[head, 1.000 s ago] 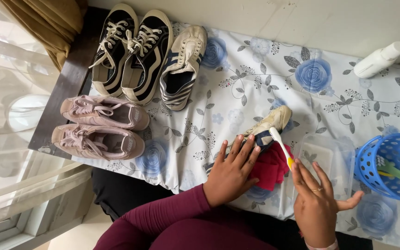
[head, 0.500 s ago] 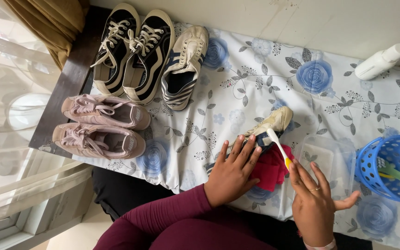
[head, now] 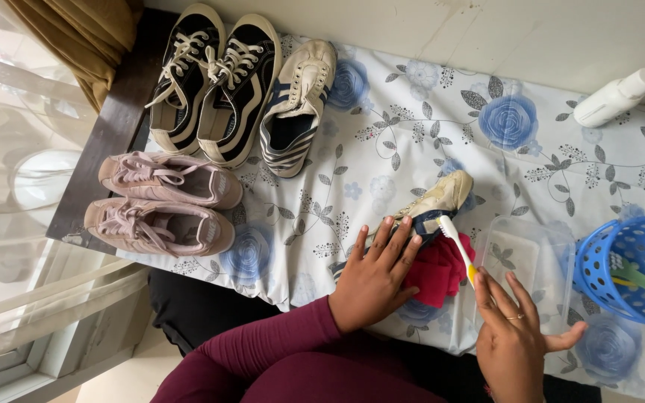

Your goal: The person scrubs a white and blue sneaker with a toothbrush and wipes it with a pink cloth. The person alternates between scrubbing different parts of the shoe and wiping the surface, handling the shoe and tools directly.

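- Head view, looking straight down: worktop [head: 382,142] covered with a white cloth printed with blue roses and grey leaves.
- Left hand [head: 373,280]: lies flat, palm down, fingers spread and extended, pressing on the near end of a cream and navy sneaker [head: 436,200]. Fingers are apart and not curled around the shoe; a maroon sleeve covers the forearm.
- Cream and navy sneaker: lies near the middle of the worktop, toe pointing far and to the right, its near part hidden under the left hand.
- Right hand [head: 515,339]: closed on the yellow handle end of a white and yellow toothbrush [head: 457,246]. The little finger sticks out to the right; a ring sits on one finger.
- White and yellow toothbrush: slants from the right hand up and to the left, brush head touching the dark edge of the sneaker just beside the left fingertips.
- Red cloth [head: 438,272]: bunched between the two hands, partly under the sneaker.
- Clear plastic tub [head: 531,257]: stands just right of the red cloth, far of the right hand.
- Blue perforated plastic basket [head: 621,261]: at the right edge, holding green and yellow items.
- White plastic bottle [head: 615,97]: lies on its side at the far right.
- Black and white lace-up sneakers [head: 214,82]: a pair at the far left, with a cream sneaker with navy stripes [head: 296,104] beside them.
- Pink lace-up sneakers [head: 162,201]: a pair at the left edge, nearer than the black pair.
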